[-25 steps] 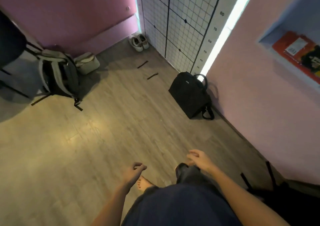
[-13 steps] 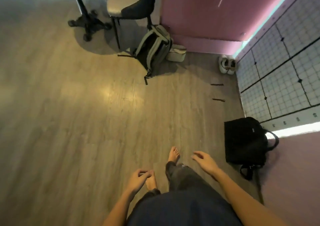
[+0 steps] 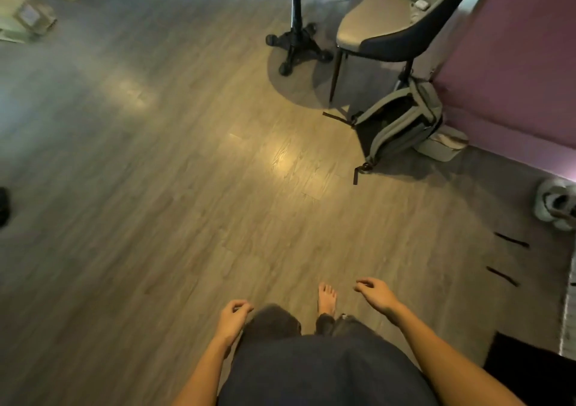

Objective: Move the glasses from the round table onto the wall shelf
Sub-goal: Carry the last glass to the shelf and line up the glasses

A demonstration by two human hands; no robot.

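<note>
Neither the glasses nor the wall shelf are in view. Of the round table I see only its black pedestal base (image 3: 297, 47) on the floor far ahead; its top is out of frame. My left hand (image 3: 232, 316) hangs low beside my left leg, fingers loosely curled, holding nothing. My right hand (image 3: 374, 293) hangs at my right side, fingers apart and slightly bent, also holding nothing. One bare foot (image 3: 326, 299) steps forward between them on the wood floor.
A grey chair (image 3: 383, 28) stands right of the table base, with a grey backpack (image 3: 396, 125) and a pale pouch (image 3: 442, 145) against the pink wall (image 3: 514, 62). White shoes (image 3: 558, 207) lie at the right edge. Boxes (image 3: 28, 19) sit far left.
The view has swung to the left: the shelf, grid wall and black bag have left the frame, and the table base and chair have come closer. Both hands stay low and hold nothing.
</note>
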